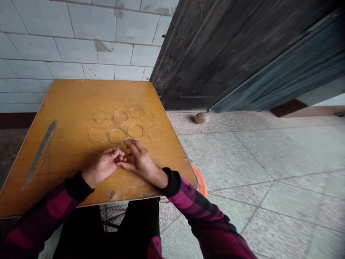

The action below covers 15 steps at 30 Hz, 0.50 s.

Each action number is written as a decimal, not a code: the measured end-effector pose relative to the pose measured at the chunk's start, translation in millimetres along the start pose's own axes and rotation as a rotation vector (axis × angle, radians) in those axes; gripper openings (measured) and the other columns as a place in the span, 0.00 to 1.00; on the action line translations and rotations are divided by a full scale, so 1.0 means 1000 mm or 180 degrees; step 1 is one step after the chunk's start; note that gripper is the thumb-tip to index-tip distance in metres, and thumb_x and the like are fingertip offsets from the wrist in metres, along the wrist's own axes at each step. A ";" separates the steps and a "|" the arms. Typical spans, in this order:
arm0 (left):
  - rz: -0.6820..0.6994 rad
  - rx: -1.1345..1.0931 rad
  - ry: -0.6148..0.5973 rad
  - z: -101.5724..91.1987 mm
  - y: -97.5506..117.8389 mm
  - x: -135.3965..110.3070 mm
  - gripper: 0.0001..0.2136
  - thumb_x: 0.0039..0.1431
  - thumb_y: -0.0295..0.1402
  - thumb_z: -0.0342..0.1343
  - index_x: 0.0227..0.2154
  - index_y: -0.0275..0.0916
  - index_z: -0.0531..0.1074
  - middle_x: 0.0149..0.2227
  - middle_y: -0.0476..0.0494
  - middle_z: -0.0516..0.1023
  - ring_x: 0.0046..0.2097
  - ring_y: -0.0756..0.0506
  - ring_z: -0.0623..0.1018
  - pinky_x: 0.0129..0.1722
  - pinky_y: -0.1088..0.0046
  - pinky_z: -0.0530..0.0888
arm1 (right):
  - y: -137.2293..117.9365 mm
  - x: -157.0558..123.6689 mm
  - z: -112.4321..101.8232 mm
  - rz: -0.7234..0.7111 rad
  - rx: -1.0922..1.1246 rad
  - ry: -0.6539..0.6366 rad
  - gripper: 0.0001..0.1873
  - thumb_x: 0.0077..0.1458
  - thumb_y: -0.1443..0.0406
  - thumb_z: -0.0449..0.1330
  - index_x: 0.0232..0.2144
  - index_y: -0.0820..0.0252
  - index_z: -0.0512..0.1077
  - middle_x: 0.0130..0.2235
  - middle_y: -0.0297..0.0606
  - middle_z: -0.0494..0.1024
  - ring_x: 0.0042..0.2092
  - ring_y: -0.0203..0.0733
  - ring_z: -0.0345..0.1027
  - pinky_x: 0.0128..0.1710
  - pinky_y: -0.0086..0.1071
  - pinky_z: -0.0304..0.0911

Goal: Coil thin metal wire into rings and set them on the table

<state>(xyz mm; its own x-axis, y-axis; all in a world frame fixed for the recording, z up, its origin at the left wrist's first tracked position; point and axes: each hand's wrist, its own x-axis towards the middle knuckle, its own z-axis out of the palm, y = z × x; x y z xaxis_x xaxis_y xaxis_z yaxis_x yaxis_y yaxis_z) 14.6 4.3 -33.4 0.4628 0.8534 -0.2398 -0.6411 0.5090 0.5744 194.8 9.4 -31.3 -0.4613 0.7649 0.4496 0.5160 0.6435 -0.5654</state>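
Note:
Several thin wire rings (120, 117) lie flat in two rows on the wooden tabletop (81, 104), their edges touching or overlapping in places. Below them, my left hand (104, 165) pinches a short, thin piece of wire (119, 151) between its fingertips. My right hand (140, 162) rests on the table just to its right, with the fingers spread and reaching toward that wire. The right fingertips are close to the nearest ring (135, 131), and I cannot tell whether they touch the wire.
A bundle of long thin metal rods (40, 154) lies along the table's left side. A tiled wall (67, 46) stands behind the table, and a dark wooden door (205, 54) stands to the right. An orange stool rim (201, 182) shows below the right table corner, and a stone (201, 118) sits on the floor.

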 end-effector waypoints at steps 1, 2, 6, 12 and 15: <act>-0.0011 -0.0023 0.0018 0.000 0.001 0.000 0.06 0.50 0.28 0.67 0.25 0.33 0.76 0.28 0.46 0.77 0.32 0.48 0.77 0.33 0.73 0.73 | 0.001 0.001 -0.001 -0.0040 0.0064 -0.0026 0.44 0.53 0.46 0.63 0.64 0.61 0.56 0.56 0.55 0.66 0.55 0.58 0.68 0.49 0.50 0.73; 0.0002 -0.0059 0.0054 -0.001 0.003 0.000 0.06 0.49 0.28 0.68 0.25 0.33 0.76 0.28 0.46 0.77 0.32 0.48 0.77 0.33 0.73 0.73 | 0.001 0.001 -0.002 -0.0097 0.0158 -0.0079 0.48 0.51 0.45 0.64 0.66 0.60 0.53 0.58 0.57 0.64 0.57 0.59 0.66 0.51 0.51 0.73; 0.0222 -0.0338 0.0283 -0.001 0.014 0.001 0.04 0.51 0.24 0.65 0.25 0.33 0.76 0.28 0.47 0.77 0.31 0.51 0.76 0.37 0.72 0.75 | 0.006 0.005 -0.007 -0.0249 0.0604 -0.0334 0.64 0.44 0.44 0.67 0.70 0.54 0.34 0.65 0.59 0.54 0.61 0.59 0.62 0.56 0.52 0.68; 0.0156 -0.0372 0.0242 0.001 0.018 -0.001 0.05 0.52 0.25 0.64 0.24 0.33 0.75 0.26 0.48 0.76 0.28 0.51 0.75 0.33 0.73 0.75 | 0.014 0.006 -0.002 -0.0108 0.0999 -0.0293 0.60 0.49 0.51 0.68 0.70 0.47 0.33 0.68 0.53 0.53 0.63 0.57 0.61 0.62 0.53 0.62; 0.0027 -0.0306 0.0203 -0.001 0.015 -0.002 0.05 0.52 0.25 0.64 0.24 0.32 0.74 0.26 0.48 0.75 0.29 0.50 0.75 0.33 0.73 0.76 | 0.017 0.006 0.002 -0.0064 0.1453 -0.0305 0.60 0.48 0.52 0.69 0.70 0.45 0.34 0.68 0.51 0.53 0.64 0.54 0.60 0.63 0.51 0.61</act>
<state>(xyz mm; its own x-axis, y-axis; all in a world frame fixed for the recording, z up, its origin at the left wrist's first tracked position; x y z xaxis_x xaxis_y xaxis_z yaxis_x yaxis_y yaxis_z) 3.8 10.6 -25.0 0.4192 0.8616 -0.2862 -0.7021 0.5075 0.4996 199.3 24.4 -39.4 -0.5437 0.7325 0.4096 0.1458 0.5631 -0.8134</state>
